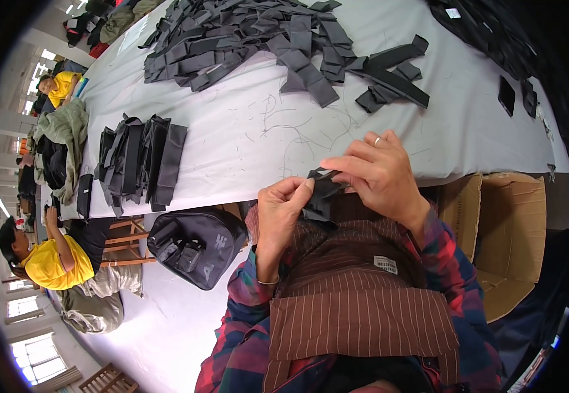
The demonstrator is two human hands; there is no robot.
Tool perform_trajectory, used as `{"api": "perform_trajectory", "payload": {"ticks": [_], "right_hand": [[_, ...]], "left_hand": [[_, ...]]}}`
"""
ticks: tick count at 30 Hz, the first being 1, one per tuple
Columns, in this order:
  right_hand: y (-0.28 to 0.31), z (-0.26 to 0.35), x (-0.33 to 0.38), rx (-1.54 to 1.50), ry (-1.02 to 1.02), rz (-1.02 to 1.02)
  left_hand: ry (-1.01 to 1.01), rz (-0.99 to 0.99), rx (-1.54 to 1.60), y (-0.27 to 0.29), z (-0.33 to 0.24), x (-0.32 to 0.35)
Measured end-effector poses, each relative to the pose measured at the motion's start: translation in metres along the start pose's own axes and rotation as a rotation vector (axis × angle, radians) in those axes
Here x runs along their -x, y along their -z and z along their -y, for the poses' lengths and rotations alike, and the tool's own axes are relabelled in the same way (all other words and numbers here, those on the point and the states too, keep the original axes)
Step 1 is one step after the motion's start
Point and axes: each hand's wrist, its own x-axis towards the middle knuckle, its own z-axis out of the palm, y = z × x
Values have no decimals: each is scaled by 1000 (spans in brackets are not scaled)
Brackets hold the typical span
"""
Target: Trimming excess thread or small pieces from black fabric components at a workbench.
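Over my lap, at the near edge of the table, both hands hold a dark grey fabric strip (322,200). My left hand (280,208) pinches its upper end between thumb and forefinger. My right hand (381,175), with a ring on one finger, closes on the same end, its fingertips nearly meeting my left thumb. A small pale bit shows between the fingertips; what it is I cannot make out. The strip's lower part hangs down against my brown striped apron (363,321).
A large heap of dark strips (232,39) covers the table's far side. Several loose strips (392,75) lie right of it, and a neat stack (142,160) stands left. A black phone (506,95), an open cardboard box (510,242), a dark bag (216,245) and a seated person (55,262) surround me.
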Motion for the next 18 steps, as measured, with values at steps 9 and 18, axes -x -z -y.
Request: {"api": "perform_trajectory", "payload": {"ticks": [9, 18], "right_hand": [[-3, -6, 4, -208, -111, -43], [0, -6, 3, -42, 20, -3]], "left_hand": [[16, 28, 1, 5, 5, -3], [1, 47, -23, 4, 4, -3]]}}
